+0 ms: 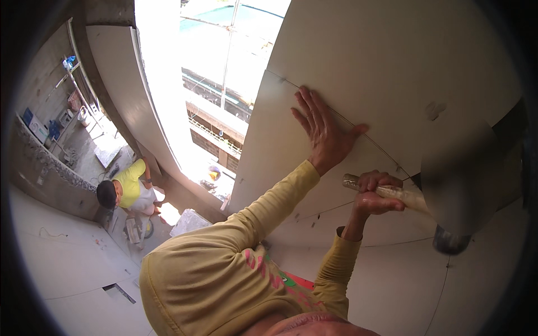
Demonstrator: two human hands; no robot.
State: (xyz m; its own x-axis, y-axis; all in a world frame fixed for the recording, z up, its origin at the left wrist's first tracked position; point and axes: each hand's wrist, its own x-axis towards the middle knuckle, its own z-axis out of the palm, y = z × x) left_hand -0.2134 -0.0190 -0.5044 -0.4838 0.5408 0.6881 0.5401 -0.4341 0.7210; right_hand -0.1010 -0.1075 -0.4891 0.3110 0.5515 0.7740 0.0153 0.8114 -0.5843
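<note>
My left hand point(330, 131) lies flat on a large pale board point(358, 50), fingers stretched and thumb out to the side. It spans a thin dark seam point(386, 154) between boards. Just to its right and lower, my right hand point(378, 193) is closed round the handle point(412, 199) of a hammer. The handle is light, looks worn or wrapped, and its butt end pokes out left of the fist. A dark rounded head point(451, 241) shows at the other end. A large grey blur point(459, 173) hides part of the tool and the board behind it.
A person in a yellow shirt point(130, 185) crouches low at the left, beside tools on the floor. A bright window opening point(216, 67) stands behind my left arm. Buckets and a metal frame point(78, 89) are at the far left. A dark gap point(510, 129) shows at right.
</note>
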